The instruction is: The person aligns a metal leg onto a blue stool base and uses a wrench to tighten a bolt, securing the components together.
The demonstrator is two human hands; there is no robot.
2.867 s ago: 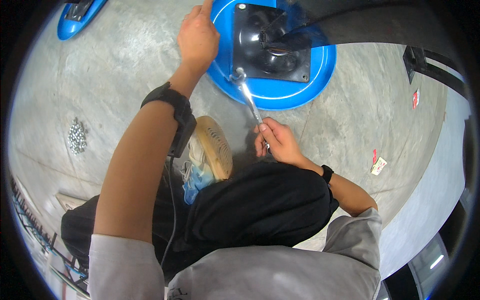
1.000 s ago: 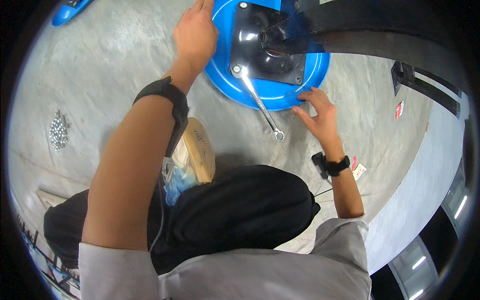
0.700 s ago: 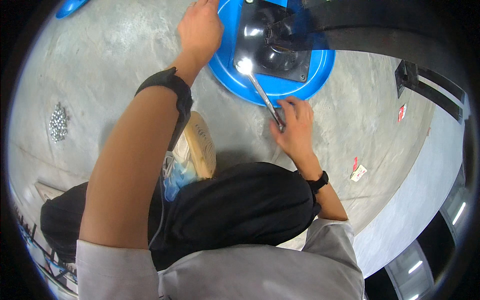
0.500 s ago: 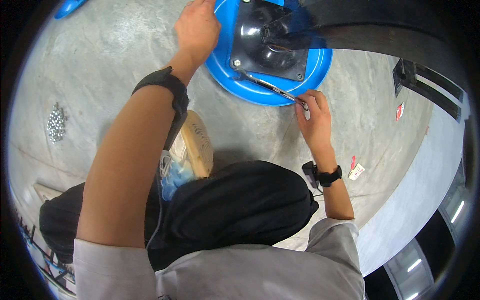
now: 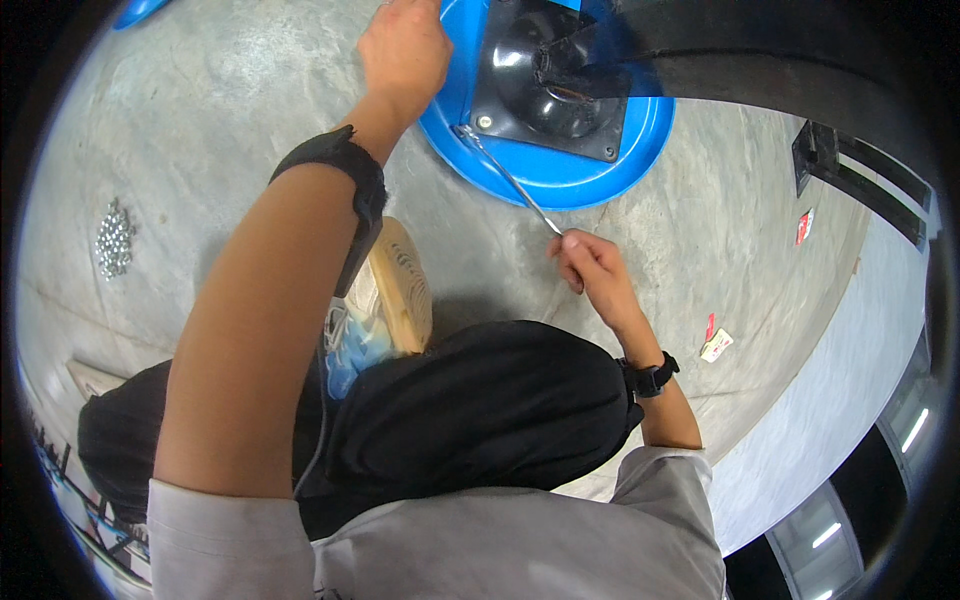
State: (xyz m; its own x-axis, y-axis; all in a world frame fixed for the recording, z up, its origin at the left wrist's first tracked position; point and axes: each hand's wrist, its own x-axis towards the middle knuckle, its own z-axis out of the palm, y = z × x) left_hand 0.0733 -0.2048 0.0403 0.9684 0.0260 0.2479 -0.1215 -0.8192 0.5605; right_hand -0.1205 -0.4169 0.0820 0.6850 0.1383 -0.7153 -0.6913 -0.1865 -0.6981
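A slim metal wrench (image 5: 520,187) is gripped at its near end by my right hand (image 5: 594,275), whose fingers are closed round it. Its far head reaches beside a bolt (image 5: 484,122) at the near left corner of a black square mounting plate (image 5: 510,120); whether it touches the bolt I cannot tell. That plate lies on a blue round base (image 5: 585,190) with a raised rim. My left hand (image 5: 405,55) is against the left rim of the base, its fingers mostly cut off by the upper picture edge.
A dark curved post (image 5: 740,70) rises from the plate toward the right. A black slotted bracket (image 5: 815,155) stands beyond it. Small shiny metal parts (image 5: 114,240) lie in a pile at left. Red and white scraps (image 5: 716,344) are on the floor at right. My shoe (image 5: 385,290) is near the base.
My right hand has moved left and toward me, swinging the wrench to a steeper angle. The wrench's far head shifted slightly left and away. My left hand stays at the rim.
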